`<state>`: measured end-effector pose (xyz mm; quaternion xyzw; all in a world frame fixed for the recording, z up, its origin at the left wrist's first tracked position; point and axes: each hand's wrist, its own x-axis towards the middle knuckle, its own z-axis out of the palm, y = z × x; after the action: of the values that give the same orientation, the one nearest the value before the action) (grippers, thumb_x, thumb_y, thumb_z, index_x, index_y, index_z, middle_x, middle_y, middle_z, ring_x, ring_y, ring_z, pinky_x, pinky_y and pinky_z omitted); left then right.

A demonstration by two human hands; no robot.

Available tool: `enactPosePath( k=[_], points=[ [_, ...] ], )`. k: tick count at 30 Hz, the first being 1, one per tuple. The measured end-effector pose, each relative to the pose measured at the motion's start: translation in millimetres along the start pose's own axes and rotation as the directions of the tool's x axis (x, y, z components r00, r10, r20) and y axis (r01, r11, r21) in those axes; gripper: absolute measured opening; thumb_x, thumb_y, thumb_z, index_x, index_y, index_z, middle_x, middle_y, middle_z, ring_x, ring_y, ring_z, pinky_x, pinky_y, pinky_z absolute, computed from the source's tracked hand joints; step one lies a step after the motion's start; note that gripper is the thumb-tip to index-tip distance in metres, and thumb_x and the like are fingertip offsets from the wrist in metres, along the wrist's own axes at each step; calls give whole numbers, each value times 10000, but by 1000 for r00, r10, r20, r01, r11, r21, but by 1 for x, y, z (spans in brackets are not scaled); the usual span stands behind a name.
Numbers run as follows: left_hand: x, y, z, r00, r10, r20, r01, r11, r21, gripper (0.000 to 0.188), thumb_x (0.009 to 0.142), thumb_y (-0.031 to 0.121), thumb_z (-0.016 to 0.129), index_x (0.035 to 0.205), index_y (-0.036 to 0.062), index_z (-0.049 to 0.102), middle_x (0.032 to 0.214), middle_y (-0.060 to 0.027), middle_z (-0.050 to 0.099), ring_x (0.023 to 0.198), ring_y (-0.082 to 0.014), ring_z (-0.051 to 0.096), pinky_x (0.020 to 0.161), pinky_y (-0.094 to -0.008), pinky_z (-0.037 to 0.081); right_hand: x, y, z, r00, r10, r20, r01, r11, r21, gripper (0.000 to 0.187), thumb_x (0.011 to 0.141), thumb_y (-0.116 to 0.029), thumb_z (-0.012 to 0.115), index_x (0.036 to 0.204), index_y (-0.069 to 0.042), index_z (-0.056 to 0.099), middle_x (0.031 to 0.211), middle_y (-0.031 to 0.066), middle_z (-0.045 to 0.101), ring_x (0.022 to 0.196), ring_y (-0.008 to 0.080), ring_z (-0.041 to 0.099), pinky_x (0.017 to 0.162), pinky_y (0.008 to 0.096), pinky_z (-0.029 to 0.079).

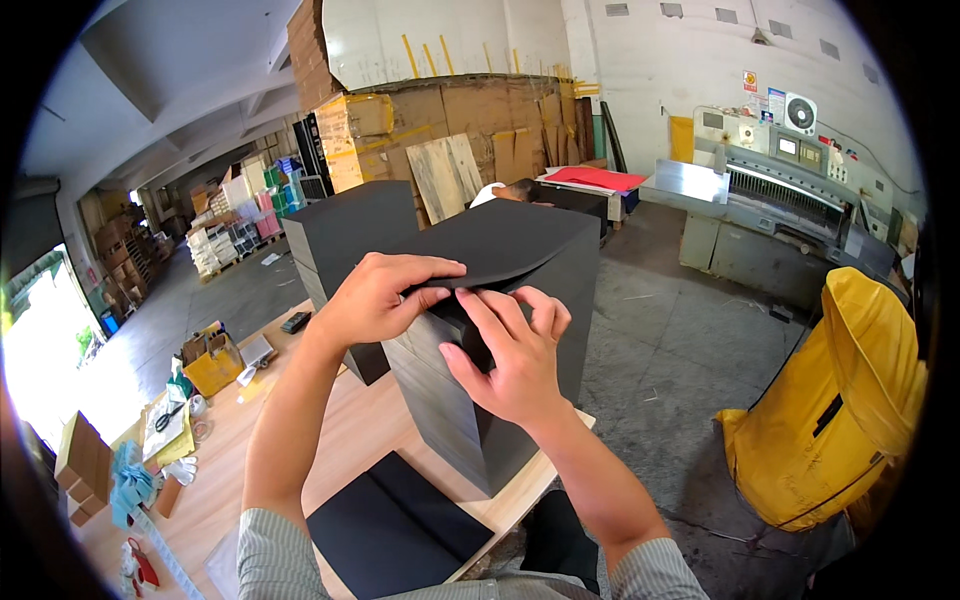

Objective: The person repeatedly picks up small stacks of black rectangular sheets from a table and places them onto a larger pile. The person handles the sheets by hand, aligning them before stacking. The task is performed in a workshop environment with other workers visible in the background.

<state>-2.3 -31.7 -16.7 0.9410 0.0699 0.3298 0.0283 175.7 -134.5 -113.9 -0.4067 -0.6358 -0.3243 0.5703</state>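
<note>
Pinching the bowed near edge of the top sheet (500,240) is how we read the left hand (385,295), thumb and fingers narrow on the black material; right hand (520,360) sits half spread at the same edge, thumb well apart from the fingers, fingertips by the gap; we can't tell how firmly they touch. Sheet lies atop the tall black stack (435,395), near edge raised, far part flat; step in hand looks like separating one sheet from those below; next move likely calls for a firm hold with both hands, then an even lift without dragging the layer under it.

Edges: stack stands close to the table's (360,420) right-hand edge, floor (640,340) beyond, so we'd watch for overhang there; second stack (345,215) blocks the far left; folded black piece (400,525) lies near us, bare wood around its left side; yellow bag (790,450) stands well apart, floor between giving room rightward.
</note>
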Motion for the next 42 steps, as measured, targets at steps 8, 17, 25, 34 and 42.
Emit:
enactPosePath(
  k=[8,17,25,34,42],
  points=[
    [4,19,1,937,7,-350,70,976,208,334,920,-107,584,1195,41,704,987,-195,723,734,-343,669,675,-347,528,11,19,-16,960,264,-91,-198,873,445,285,931,-184,717,1165,-20,719,1090,90,740,934,231,595,827,324,462],
    [-44,165,52,919,386,-79,-208,647,734,269,826,102,666,1081,36,723,1112,-118,751,1030,-247,744,902,-399,603,-12,5,-106,619,508,598,-567,-237,789,323,1014,-152,582,1281,29,598,1061,136,721,944,152,678,769,262,531],
    [-131,168,14,978,6,-207,39,976,212,818,825,713,683,1314,58,668,1388,-168,634,1352,-358,563,1143,-513,415,-27,-30,-124,726,500,473,-589,97,802,542,847,-1,599,1372,115,527,1293,186,652,1164,244,644,1029,353,491],
    [-298,213,57,350,-906,-239,279,345,-896,701,1033,346,610,1572,-20,351,1522,-170,502,1366,-245,519,1103,-382,435,-61,-92,-81,585,238,775,-794,-26,607,681,791,-82,676,1406,150,495,1291,202,656,1157,258,653,1023,342,491],
    [-381,232,95,-18,-928,-373,569,297,-767,465,988,-5,638,1434,-46,513,1219,-108,694,1010,-137,674,879,-266,540,-147,-108,17,87,-171,982,-992,-103,70,477,958,25,602,1424,57,509,1216,102,698,1070,141,659,940,280,518]
  ],
)
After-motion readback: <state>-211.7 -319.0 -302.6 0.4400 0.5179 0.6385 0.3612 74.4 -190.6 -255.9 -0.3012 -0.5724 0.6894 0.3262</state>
